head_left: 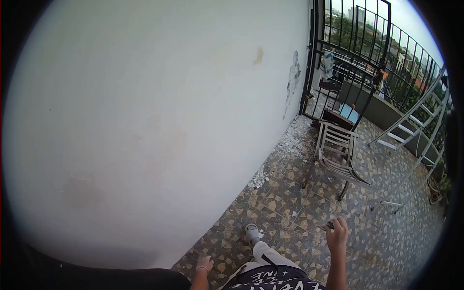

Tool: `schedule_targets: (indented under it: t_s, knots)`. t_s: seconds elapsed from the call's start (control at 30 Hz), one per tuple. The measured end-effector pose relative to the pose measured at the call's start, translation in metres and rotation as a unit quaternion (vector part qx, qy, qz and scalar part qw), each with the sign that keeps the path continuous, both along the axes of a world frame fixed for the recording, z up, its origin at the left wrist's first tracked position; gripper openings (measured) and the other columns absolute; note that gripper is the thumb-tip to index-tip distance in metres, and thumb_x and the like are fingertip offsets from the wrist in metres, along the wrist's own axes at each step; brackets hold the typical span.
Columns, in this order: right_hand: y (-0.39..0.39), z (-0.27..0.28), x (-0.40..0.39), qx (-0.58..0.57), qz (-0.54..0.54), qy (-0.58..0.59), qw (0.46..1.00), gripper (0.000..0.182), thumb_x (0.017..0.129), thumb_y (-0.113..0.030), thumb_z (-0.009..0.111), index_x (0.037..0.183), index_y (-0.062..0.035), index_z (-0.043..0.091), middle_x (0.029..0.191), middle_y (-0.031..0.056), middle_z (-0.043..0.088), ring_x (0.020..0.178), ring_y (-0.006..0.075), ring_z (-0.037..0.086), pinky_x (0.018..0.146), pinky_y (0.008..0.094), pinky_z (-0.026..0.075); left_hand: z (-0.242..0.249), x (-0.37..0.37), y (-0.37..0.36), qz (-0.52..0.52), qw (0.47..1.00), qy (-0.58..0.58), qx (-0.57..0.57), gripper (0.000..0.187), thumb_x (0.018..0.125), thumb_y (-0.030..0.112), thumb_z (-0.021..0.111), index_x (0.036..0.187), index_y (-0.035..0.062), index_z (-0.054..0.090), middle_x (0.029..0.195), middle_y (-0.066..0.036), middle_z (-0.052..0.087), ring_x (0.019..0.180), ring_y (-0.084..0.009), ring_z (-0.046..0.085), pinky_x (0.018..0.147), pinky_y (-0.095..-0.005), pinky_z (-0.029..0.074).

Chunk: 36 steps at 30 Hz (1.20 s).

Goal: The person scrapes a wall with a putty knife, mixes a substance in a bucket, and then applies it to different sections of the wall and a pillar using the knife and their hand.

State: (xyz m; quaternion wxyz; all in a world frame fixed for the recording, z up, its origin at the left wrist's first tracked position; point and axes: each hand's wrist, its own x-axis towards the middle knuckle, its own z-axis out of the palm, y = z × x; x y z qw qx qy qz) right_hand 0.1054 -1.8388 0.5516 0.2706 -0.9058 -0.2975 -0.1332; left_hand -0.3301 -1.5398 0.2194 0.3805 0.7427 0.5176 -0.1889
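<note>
My right hand (338, 234) is closed around a small dark object (330, 225) with a thin, flat-looking end pointing left. Its exact kind is too small to make out. The hand is held out over the tiled floor, in front of a slatted chair (337, 145). Low in the view, my left hand (205, 263) hangs beside my body near the foot of the white wall (159, 121). Its fingers look loosely apart, with nothing visible in them. Farther along, the wall has a peeled grey patch (293, 77) and a tan stain (258, 55).
White paint flakes (295, 137) lie along the wall's base on the patterned tiles (290, 212). Beyond the chair stands a black metal gate (350, 63). An aluminium stepladder (411, 130) is at right, by a low parapet with railings. My sandalled foot (252, 233) is forward.
</note>
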Motion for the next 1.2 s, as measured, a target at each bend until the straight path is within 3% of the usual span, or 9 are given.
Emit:
schedule_targets:
  t_s: [0.07, 0.23, 0.43, 0.6, 0.63, 0.7, 0.9, 1.07, 1.2]
  knots:
    - [-0.026, 0.013, -0.012, -0.001, 0.001, -0.011, 1.0, 0.027, 0.064, -0.004, 0.081, 0.083, 0.0008, 0.062, 0.085, 0.0131, 0.058, 0.082, 0.033, 0.058, 0.071, 0.0416, 0.046, -0.099, -0.032, -0.069, 0.018, 0.99, 0.103, -0.096, 0.043, 0.088, 0.022, 0.055, 0.127, 0.005, 0.06, 0.111, -0.014, 0.067, 0.101, -0.0316, 0.064, 0.091, -0.0431, 0.05]
    - [-0.112, 0.018, -0.031, 0.018, -0.078, 0.02, 0.997, 0.029, 0.067, -0.004, 0.078, 0.091, 0.0006, 0.061, 0.087, 0.014, 0.059, 0.084, 0.0348, 0.058, 0.072, 0.0426, 0.046, -0.063, 0.021, -0.143, -0.017, 0.983, 0.047, -0.177, 0.039, 0.089, 0.021, 0.055, 0.123, 0.0033, 0.062, 0.104, -0.013, 0.067, 0.096, -0.0289, 0.065, 0.087, -0.041, 0.051]
    - [-0.183, 0.015, -0.004, 0.0, -0.133, 0.024, 0.991, 0.032, 0.068, 0.0, 0.073, 0.098, -0.0026, 0.061, 0.092, 0.0134, 0.059, 0.09, 0.0349, 0.059, 0.076, 0.0431, 0.048, -0.074, 0.104, -0.079, -0.028, 0.995, -0.03, -0.092, 0.036, 0.09, 0.02, 0.054, 0.118, 0.0013, 0.064, 0.096, -0.012, 0.067, 0.089, -0.0256, 0.065, 0.082, -0.0384, 0.053]
    - [-0.261, 0.012, 0.063, 0.083, -0.177, 0.02, 0.981, 0.032, 0.071, 0.002, 0.069, 0.102, -0.0032, 0.061, 0.094, 0.0144, 0.058, 0.089, 0.0351, 0.059, 0.076, 0.043, 0.048, 0.003, 0.232, -0.006, -0.092, 0.944, -0.273, 0.162, 0.028, 0.091, 0.016, 0.056, 0.111, -0.0018, 0.064, 0.096, -0.014, 0.07, 0.082, -0.0202, 0.067, 0.076, -0.0335, 0.054]
    - [-0.282, 0.016, 0.075, 0.11, -0.179, 0.015, 0.978, 0.031, 0.073, 0.003, 0.068, 0.102, -0.0022, 0.062, 0.093, 0.014, 0.058, 0.087, 0.0351, 0.059, 0.074, 0.0434, 0.048, 0.063, 0.275, -0.026, 0.011, 0.957, -0.28, 0.079, 0.029, 0.094, 0.015, 0.052, 0.115, -0.0027, 0.062, 0.098, -0.015, 0.069, 0.087, -0.021, 0.067, 0.076, -0.0328, 0.054]
    - [-0.335, 0.019, 0.101, 0.1, -0.197, 0.001, 0.975, 0.031, 0.072, 0.003, 0.068, 0.103, -0.0016, 0.062, 0.093, 0.014, 0.058, 0.086, 0.0354, 0.059, 0.073, 0.0434, 0.048, 0.081, 0.342, -0.033, 0.004, 0.921, -0.356, 0.156, 0.03, 0.097, 0.015, 0.049, 0.117, -0.0032, 0.06, 0.1, -0.015, 0.068, 0.086, -0.0214, 0.066, 0.076, -0.0327, 0.054]
    - [-0.489, 0.009, 0.173, 0.057, -0.27, 0.029, 0.961, 0.033, 0.07, 0.005, 0.065, 0.102, -0.0008, 0.061, 0.091, 0.0157, 0.058, 0.087, 0.0363, 0.058, 0.075, 0.0443, 0.047, 0.161, 0.599, -0.209, -0.007, 0.838, -0.537, 0.095, 0.037, 0.092, 0.007, 0.049, 0.127, -0.0031, 0.054, 0.117, -0.015, 0.058, 0.103, -0.0241, 0.06, 0.087, -0.035, 0.05]
    - [-0.566, 0.009, 0.234, 0.106, -0.355, 0.053, 0.927, 0.032, 0.071, 0.006, 0.062, 0.102, -0.0007, 0.061, 0.09, 0.0157, 0.058, 0.086, 0.0361, 0.058, 0.075, 0.0438, 0.047, 0.298, 0.741, -0.398, -0.277, 0.854, -0.44, 0.033, 0.039, 0.089, 0.006, 0.055, 0.129, 0.0035, 0.055, 0.12, -0.011, 0.053, 0.102, -0.023, 0.058, 0.088, -0.0339, 0.049]
    - [-0.589, 0.004, 0.309, 0.132, -0.374, 0.054, 0.916, 0.032, 0.072, 0.005, 0.064, 0.103, -0.0017, 0.061, 0.09, 0.0154, 0.058, 0.087, 0.036, 0.058, 0.075, 0.0432, 0.047, 0.274, 0.832, -0.411, -0.337, 0.786, -0.5, 0.138, 0.039, 0.089, 0.006, 0.055, 0.128, 0.0052, 0.056, 0.12, -0.011, 0.052, 0.097, -0.0207, 0.059, 0.083, -0.0326, 0.05]
